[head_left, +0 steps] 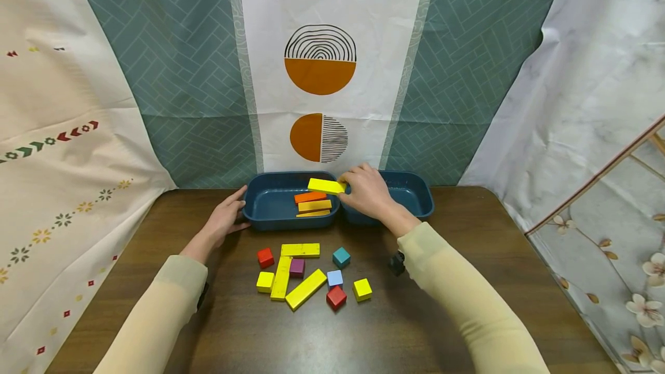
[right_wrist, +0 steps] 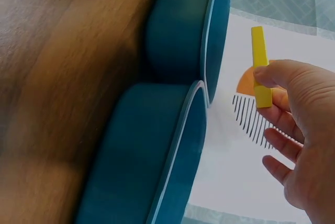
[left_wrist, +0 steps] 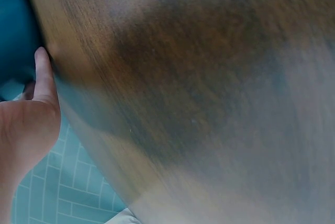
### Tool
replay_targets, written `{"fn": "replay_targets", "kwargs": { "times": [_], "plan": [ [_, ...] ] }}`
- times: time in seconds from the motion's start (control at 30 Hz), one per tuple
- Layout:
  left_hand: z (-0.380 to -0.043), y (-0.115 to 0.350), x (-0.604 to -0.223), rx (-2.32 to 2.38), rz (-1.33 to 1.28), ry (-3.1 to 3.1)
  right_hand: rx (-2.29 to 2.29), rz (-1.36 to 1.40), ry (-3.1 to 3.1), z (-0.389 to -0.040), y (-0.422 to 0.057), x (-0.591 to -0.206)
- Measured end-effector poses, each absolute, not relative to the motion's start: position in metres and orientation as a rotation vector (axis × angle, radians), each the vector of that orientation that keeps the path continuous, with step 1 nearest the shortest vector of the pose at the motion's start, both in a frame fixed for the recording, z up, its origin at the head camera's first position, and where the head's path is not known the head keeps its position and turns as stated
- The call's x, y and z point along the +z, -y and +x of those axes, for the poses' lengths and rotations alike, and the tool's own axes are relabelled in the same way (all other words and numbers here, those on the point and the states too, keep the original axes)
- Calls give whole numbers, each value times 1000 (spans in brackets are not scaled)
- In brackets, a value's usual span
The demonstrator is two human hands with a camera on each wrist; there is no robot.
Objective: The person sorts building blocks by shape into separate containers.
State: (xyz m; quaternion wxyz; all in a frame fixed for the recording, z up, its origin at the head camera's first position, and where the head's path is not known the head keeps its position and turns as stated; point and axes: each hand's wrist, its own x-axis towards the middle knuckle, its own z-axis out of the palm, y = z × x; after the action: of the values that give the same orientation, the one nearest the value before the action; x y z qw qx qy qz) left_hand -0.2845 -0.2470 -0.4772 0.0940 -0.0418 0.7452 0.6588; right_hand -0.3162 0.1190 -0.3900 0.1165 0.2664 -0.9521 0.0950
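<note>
My right hand [head_left: 366,191] pinches a yellow block [head_left: 323,186], long and flat, above the right end of the left blue bin [head_left: 270,225]. In the right wrist view the thumb and fingers grip the yellow block [right_wrist: 259,59] near one end, higher than the bin rims. Inside the left bin lie an orange-red block [head_left: 310,197] and yellow-orange blocks [head_left: 314,205]. Against that bin's left end rests my left hand [head_left: 223,219], fingers extended along the wall. The left wrist view shows its straight finger at the blue bin wall [left_wrist: 15,30].
A second blue bin [head_left: 423,204] adjoins on the right. Nearer on the wooden table [head_left: 244,339] lie long yellow blocks [head_left: 305,290], red cubes [head_left: 336,298], yellow cubes [head_left: 362,290], a purple cube [head_left: 297,268], a teal cube [head_left: 341,257] and a light blue cube [head_left: 335,279]. Patterned cloth [head_left: 208,74] hangs behind.
</note>
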Motion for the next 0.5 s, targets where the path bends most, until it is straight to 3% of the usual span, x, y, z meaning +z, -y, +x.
{"fn": "replay_targets", "kwargs": {
  "times": [0.5],
  "plan": [
    [-286, 247, -476, 1966, -132, -2191, 133, 824, 2826, -322, -90, -392]
  ]
}}
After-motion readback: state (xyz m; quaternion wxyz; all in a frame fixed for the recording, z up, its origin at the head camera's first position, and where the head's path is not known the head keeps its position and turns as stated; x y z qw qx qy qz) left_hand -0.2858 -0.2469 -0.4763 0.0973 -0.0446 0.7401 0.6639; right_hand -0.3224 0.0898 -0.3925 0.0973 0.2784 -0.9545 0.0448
